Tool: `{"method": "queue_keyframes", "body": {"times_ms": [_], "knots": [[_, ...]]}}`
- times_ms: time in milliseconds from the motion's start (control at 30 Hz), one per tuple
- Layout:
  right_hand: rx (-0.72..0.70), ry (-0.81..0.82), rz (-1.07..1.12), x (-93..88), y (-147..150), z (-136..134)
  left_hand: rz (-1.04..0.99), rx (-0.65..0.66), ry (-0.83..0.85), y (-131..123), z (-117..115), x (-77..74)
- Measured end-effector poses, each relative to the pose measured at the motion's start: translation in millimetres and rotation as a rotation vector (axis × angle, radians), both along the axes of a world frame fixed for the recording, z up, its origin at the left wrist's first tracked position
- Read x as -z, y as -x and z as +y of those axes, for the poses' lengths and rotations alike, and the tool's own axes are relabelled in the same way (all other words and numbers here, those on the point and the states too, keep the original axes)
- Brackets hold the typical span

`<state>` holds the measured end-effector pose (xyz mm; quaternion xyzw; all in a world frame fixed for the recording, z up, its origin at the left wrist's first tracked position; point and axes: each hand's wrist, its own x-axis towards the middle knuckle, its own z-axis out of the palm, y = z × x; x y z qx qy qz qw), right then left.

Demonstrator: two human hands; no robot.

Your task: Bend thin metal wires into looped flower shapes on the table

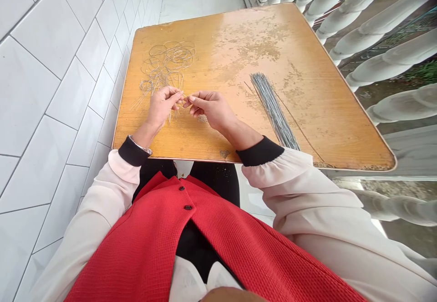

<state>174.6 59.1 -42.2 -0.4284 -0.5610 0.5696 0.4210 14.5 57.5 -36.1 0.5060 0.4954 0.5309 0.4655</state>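
My left hand [162,106] and my right hand [208,108] meet above the left half of a worn wooden tabletop [239,33]. Their fingertips pinch a thin wire [182,99], though the fingers hide most of it. Just beyond my left hand lies a tangle of looped silver wire [167,63], with straight ends poking out around that hand. To the right of my right hand, a fanned bundle of straight grey wires [273,110] lies across the tabletop, its near end reaching the table's front edge by my right cuff.
White floor tiles [51,110] run along the table's left side. A white stone balustrade [375,42] stands beyond the right side. The table's surface has patches of worn finish. My red waistcoat and pale sleeves fill the bottom of the view.
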Motion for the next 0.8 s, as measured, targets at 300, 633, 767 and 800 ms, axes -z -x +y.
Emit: {"method": "queue_keyframes", "body": {"times_ms": [300, 633, 767, 800], "knots": [[-0.065, 0.102, 0.126, 0.3, 1.7, 0.9, -0.026, 0.066, 0.027, -3.4, -6.8, -5.1], [-0.167, -0.069, 0.012, 1.6, -3.8, 6.0, 0.042, 0.109, 0.002, -1.6, -8.0, -9.2], [-0.168, -0.171, -0.133, 3.3, -6.0, 6.8, 0.068, 0.148, 0.020, 0.3, -6.3, -8.9], [-0.162, -0.176, -0.150, 3.9, -6.0, 6.7, 0.075, 0.157, 0.023, 0.9, -5.7, -8.6]]}}
